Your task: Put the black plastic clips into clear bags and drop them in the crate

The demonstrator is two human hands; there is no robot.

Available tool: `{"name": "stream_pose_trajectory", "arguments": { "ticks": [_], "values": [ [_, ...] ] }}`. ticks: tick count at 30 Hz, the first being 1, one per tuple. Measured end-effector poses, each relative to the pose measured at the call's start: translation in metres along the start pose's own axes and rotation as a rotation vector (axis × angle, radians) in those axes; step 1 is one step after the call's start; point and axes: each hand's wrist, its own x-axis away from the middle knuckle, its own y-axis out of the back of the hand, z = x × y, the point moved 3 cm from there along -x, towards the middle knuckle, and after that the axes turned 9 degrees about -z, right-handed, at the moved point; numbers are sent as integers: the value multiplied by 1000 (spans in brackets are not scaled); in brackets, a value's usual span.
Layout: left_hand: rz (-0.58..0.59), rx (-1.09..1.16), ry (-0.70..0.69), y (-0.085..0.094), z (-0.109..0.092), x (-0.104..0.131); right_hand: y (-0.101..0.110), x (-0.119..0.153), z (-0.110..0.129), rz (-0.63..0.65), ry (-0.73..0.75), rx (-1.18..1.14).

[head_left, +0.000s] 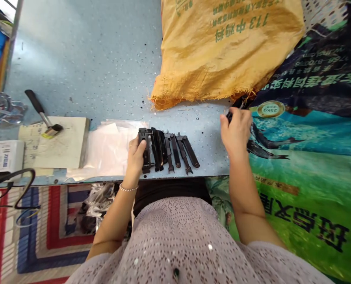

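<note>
Near the table's front edge, my left hand [136, 156] grips a black part [146, 152] at the left end of a row of black parts. Thin black pieces [159, 150] lie close beside it, and forked black parts [183, 152] continue the row to the right. My right hand [236, 128] is at the lower right corner of the yellow woven sack [222, 55], its fingers closed around black parts [240, 103] at the sack's frayed edge. How many it holds is hidden.
Clear plastic bags [108, 148] lie left of my left hand. Farther left are a paper pad [65, 142], a black-handled brush [41, 108] and a white box [8, 157]. A green and blue sack [305, 157] fills the right side. A striped basket [54, 217] stands below the table edge.
</note>
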Motion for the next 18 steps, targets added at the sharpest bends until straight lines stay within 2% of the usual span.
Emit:
{"name": "stream_pose_trajectory", "arguments": {
  "ticks": [2,5,8,11,13,14,16,18],
  "values": [
    [-14,-93,-54,-12,8,1,-17,-18,-28,61,-109,145],
    [-5,-222,-167,-26,13,6,-34,-25,-51,152,-154,151],
    [1,-320,-276,-27,6,13,-18,-13,-52,96,-132,4],
    [-18,-288,-347,-28,-14,25,24,20,-23,22,-11,-209],
    [112,-105,-298,-41,-29,37,51,49,11,36,124,-339],
    [216,26,-219,-51,-35,42,61,62,29,72,204,-402],
    [390,262,0,-71,-43,52,72,82,62,225,410,-560],
    [429,372,172,-81,-47,57,72,87,84,377,522,-707]
  ]
}}
